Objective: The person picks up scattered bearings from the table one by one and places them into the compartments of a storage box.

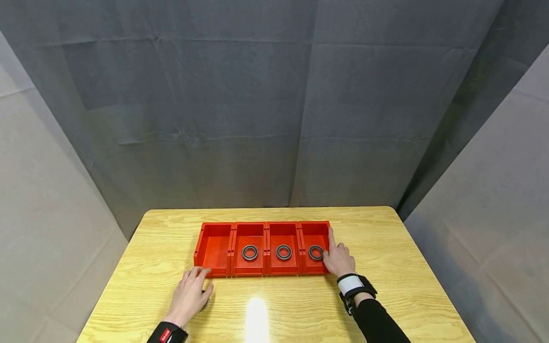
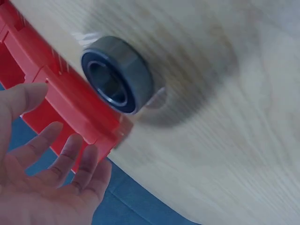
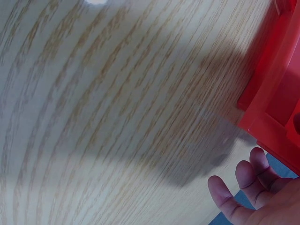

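Four red bins stand joined in a row, the leftmost bin (image 1: 216, 244) bare inside. A ball bearing (image 1: 250, 253) lies flat in the second, another bearing (image 1: 283, 252) in the third, and one more bearing (image 1: 316, 252) in the rightmost. My left hand (image 1: 188, 294), fingers spread and relaxed, has its fingertips at the leftmost bin's front corner. Beside it, a larger-looking bearing (image 2: 117, 75) stands on edge on the table, mostly hidden by the hand in the head view. My right hand (image 1: 340, 259) rests at the rightmost bin's side wall, index finger straight along it, thumb over the rim.
The bins sit on a wood-grain table (image 1: 364, 233) with rounded far corners. Behind it hangs a grey cloth (image 1: 240, 119), with pale cloth panels (image 1: 43, 214) at both sides. A bright glare spot lies on the tabletop in front of the bins.
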Demonstrator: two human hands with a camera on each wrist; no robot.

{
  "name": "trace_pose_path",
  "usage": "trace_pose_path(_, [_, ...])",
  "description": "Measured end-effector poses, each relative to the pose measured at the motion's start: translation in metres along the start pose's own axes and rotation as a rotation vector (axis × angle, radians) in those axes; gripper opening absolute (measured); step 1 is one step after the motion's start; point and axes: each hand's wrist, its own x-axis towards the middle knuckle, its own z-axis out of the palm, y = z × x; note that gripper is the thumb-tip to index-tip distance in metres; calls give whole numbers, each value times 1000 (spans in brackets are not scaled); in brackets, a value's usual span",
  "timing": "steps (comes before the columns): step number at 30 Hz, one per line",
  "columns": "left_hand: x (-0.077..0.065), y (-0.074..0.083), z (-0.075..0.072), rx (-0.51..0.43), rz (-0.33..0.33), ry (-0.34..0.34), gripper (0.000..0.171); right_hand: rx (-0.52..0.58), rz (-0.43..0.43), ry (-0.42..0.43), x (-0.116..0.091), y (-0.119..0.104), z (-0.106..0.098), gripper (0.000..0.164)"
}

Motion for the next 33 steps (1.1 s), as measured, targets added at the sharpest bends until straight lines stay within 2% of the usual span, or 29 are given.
trace_pose_path(6, [-6, -4, 4, -4, -33, -68, 43, -1, -1, -7, 1, 2, 1, 80])
trace_pose_path(13, [-13, -5, 7, -8, -40, -83, 46, 7, -4, -6, 0, 2, 0, 80])
trace_pose_path(26, [-17, -10, 11, -2, -41, -111, 43, 5, -6, -3, 0, 1, -1, 80])
trace_pose_path(33, [-17, -10, 12, -25, -66, -147, 42, 3, -4, -11, 1, 2, -1, 81])
